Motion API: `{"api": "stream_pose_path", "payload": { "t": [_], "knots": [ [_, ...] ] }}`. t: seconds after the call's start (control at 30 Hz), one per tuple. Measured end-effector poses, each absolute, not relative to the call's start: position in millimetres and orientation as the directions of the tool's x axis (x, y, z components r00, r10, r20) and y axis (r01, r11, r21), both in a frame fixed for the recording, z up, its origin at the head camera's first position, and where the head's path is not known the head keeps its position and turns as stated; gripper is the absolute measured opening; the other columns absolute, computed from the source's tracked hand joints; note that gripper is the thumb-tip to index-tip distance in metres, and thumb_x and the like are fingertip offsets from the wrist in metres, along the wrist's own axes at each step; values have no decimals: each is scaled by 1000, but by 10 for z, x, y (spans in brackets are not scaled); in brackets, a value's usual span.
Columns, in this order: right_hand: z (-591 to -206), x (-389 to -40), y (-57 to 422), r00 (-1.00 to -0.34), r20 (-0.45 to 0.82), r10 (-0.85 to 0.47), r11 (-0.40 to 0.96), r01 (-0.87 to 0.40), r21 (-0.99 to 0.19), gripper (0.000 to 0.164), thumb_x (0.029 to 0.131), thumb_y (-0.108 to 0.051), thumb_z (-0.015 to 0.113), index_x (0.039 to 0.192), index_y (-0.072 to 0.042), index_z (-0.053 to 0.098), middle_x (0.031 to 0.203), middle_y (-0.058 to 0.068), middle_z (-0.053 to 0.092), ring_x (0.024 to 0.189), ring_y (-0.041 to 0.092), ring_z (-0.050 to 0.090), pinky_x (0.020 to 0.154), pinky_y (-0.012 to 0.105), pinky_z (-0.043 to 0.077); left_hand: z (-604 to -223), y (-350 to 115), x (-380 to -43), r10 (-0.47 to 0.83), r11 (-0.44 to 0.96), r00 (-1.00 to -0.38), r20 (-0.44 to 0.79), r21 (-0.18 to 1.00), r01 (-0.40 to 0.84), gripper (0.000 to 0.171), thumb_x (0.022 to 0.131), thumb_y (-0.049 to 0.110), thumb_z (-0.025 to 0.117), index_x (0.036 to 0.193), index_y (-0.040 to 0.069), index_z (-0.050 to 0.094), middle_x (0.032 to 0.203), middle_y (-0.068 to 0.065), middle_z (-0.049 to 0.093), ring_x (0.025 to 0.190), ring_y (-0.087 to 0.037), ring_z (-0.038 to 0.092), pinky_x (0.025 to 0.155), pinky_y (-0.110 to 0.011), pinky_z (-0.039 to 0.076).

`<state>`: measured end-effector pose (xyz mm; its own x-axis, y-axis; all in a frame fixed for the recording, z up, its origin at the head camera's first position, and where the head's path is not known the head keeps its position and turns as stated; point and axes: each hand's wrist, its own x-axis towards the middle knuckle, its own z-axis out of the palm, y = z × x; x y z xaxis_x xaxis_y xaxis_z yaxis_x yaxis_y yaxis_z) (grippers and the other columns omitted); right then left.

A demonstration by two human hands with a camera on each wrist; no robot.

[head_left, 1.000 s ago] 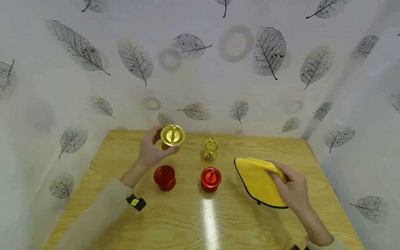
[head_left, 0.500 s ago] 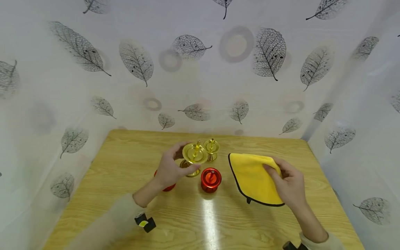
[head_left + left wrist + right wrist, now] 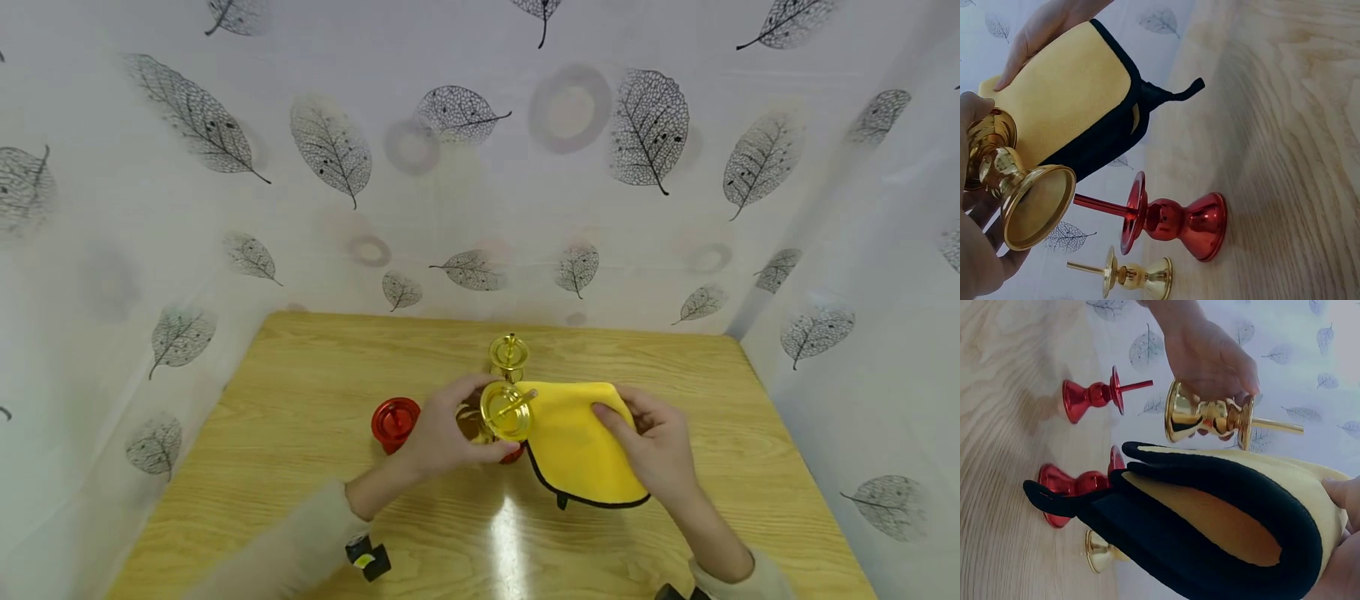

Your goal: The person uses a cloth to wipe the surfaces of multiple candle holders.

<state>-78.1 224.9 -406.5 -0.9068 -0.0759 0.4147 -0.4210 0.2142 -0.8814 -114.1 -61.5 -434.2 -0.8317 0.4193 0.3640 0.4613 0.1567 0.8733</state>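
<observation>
My left hand (image 3: 442, 433) holds a gold candlestick (image 3: 506, 412) off the table, fingers and thumb around it. It leans to the right, its pin pointing at the yellow cloth. My right hand (image 3: 654, 442) grips that folded yellow cloth (image 3: 573, 442), black-edged with a small loop, its left edge right at the candlestick's dish. Behind them a second gold candlestick (image 3: 508, 353) stands upright, its base partly hidden. One red candlestick (image 3: 394, 421) stands left of centre, partly behind my left hand. Another red candlestick (image 3: 1169, 219), mostly covered in the head view, shows upright in the left wrist view.
All this is on or over a light wooden table (image 3: 360, 517) with a bright reflection near its front. A pale curtain (image 3: 480, 192) printed with dark leaves hangs behind the table and along both sides.
My left hand has carried the gold candlestick rightward and towards me, tipping it to the right. My right hand has brought the yellow cloth leftward to meet it. The other candlesticks stay put.
</observation>
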Motion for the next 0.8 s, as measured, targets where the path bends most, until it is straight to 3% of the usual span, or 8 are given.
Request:
{"api": "stream_pose_path", "payload": {
  "t": [0.37,0.53,0.8],
  "knots": [
    [-4072,-746,2131,-925,279,-259,165,-327,-930,20,102,5,62,118,14,69,97,-13,81,74,9,78,59,31,64,-4379,-527,-1059,529,304,-714,459,682,664,83,69,26,98,143,8,62,131,-4,73,116,-17,70,99,-28,60],
    [-4089,-753,2113,-925,218,-311,198,-287,-937,21,104,-1,61,120,10,70,102,0,82,79,10,77,65,31,65,-4389,-516,-1061,567,336,-679,467,621,708,85,71,29,97,145,8,61,135,-2,73,119,-15,72,102,-26,59],
    [-4089,-768,2102,-878,199,-434,218,-317,-923,21,104,-1,61,121,4,71,108,18,78,84,2,70,70,25,62,-4387,-508,-1061,610,431,-581,538,390,814,86,66,39,100,137,5,66,121,-2,79,107,-14,76,92,-33,62]
  ]
}}
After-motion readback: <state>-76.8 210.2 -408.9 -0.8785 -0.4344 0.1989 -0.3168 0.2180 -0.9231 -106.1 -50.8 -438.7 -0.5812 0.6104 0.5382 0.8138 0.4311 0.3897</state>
